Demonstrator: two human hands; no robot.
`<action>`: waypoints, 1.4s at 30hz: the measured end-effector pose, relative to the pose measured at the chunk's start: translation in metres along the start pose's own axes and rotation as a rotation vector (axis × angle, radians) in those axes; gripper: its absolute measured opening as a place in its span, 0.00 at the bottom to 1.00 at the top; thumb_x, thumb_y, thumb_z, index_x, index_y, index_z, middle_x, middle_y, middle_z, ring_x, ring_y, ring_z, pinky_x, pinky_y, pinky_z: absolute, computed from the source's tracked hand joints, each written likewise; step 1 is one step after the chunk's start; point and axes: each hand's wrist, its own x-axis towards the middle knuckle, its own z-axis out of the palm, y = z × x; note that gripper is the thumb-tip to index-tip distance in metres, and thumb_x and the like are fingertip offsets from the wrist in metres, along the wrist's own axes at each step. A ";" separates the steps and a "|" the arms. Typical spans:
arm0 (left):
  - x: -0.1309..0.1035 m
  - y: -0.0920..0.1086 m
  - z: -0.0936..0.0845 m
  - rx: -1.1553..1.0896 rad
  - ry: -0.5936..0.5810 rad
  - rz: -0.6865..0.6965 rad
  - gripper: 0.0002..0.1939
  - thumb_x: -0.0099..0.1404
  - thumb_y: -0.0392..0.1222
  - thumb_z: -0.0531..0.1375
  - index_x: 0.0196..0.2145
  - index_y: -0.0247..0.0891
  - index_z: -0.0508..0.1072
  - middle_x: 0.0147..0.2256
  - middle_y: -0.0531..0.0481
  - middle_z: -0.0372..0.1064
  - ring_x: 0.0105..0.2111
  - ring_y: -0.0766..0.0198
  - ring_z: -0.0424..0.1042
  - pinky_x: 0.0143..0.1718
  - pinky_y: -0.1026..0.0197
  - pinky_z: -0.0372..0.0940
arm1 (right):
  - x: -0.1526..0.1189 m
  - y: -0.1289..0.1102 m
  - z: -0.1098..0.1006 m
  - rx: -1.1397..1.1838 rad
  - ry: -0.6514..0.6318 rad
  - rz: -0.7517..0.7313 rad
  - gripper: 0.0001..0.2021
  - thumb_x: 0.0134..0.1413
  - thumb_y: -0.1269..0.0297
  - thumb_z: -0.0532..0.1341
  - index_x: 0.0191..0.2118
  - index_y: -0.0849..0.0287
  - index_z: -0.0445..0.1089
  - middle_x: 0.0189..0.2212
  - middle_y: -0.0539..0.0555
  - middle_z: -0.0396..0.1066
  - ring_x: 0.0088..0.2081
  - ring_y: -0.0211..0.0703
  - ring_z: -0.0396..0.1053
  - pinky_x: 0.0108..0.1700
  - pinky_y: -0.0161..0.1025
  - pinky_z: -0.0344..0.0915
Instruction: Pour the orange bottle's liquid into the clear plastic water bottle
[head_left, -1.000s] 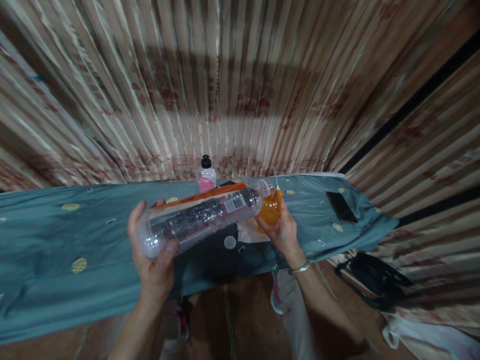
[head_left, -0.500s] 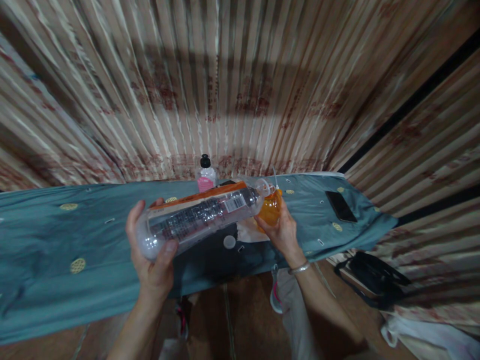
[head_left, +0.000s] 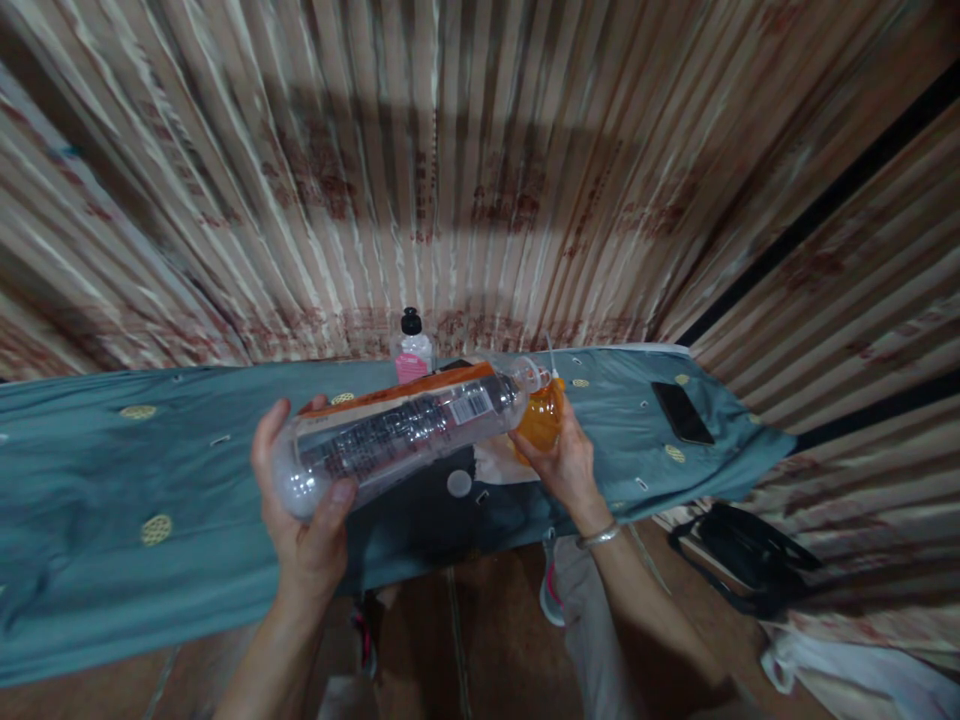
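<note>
A large clear plastic bottle (head_left: 397, 430) with an orange-edged printed label lies tilted across the view, its mouth to the right. My left hand (head_left: 307, 510) is wrapped round the bottle's base. Its open neck rests at or just over the top of a small orange bottle (head_left: 540, 418); whether they touch I cannot tell. Closed round that orange bottle is my right hand (head_left: 566, 460), with a bracelet on the wrist. A thin pale stem sticks up behind the orange bottle. Below the large bottle, a round white cap (head_left: 459, 484) lies on the cloth.
A teal cloth-covered surface (head_left: 90, 480) runs across the view. At its back stands a bottle with black cap and pink label (head_left: 412, 355). A dark phone (head_left: 681, 413) lies at the right. On the floor sits a black bag (head_left: 750, 560). Pleated curtains (head_left: 360, 200) hang behind.
</note>
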 end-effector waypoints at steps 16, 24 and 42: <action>0.001 -0.006 -0.002 0.017 -0.014 0.065 0.44 0.56 0.60 0.75 0.68 0.55 0.69 0.62 0.46 0.75 0.60 0.44 0.76 0.67 0.36 0.66 | 0.000 0.001 0.000 0.002 -0.005 0.007 0.47 0.60 0.40 0.70 0.74 0.63 0.58 0.63 0.70 0.76 0.61 0.62 0.79 0.62 0.59 0.78; 0.002 -0.009 -0.003 0.011 -0.015 0.070 0.46 0.55 0.61 0.76 0.68 0.53 0.69 0.61 0.44 0.75 0.59 0.45 0.76 0.65 0.38 0.68 | 0.000 0.000 0.000 0.001 -0.003 0.002 0.46 0.61 0.40 0.69 0.74 0.64 0.57 0.62 0.70 0.77 0.61 0.62 0.79 0.61 0.59 0.78; 0.002 -0.007 -0.004 0.013 -0.019 0.058 0.44 0.55 0.60 0.76 0.67 0.56 0.70 0.62 0.46 0.75 0.60 0.43 0.75 0.68 0.33 0.64 | 0.000 0.000 -0.001 -0.004 -0.003 -0.002 0.46 0.60 0.41 0.70 0.74 0.64 0.58 0.63 0.72 0.76 0.61 0.63 0.78 0.62 0.60 0.77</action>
